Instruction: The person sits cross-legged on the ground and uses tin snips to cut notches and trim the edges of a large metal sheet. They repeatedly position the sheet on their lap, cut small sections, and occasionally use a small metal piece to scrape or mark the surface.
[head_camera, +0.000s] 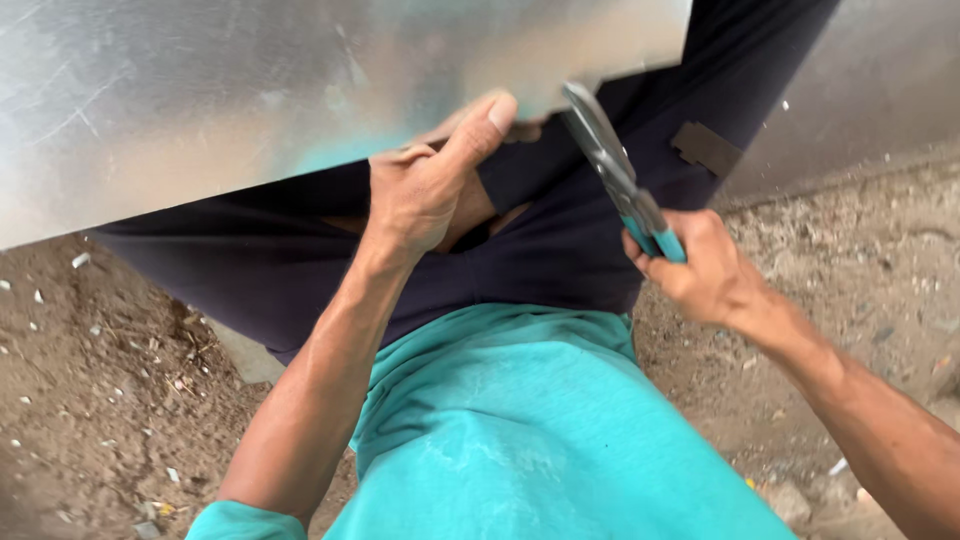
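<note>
Head view. Metal sheet (250, 90): large, shiny, resting across the lap, near edge over the dark trousers (300, 260). Left hand (425, 185): clenched on that edge, thumb pressed on top. Right hand (700, 265): closed around the teal handles of the snips (615, 170), blades at the sheet's edge; whether they bite the metal is probably hidden. Risk: the left thumb sits near the blades, and the cut edge could slice skin if the sheet slips.
</note>
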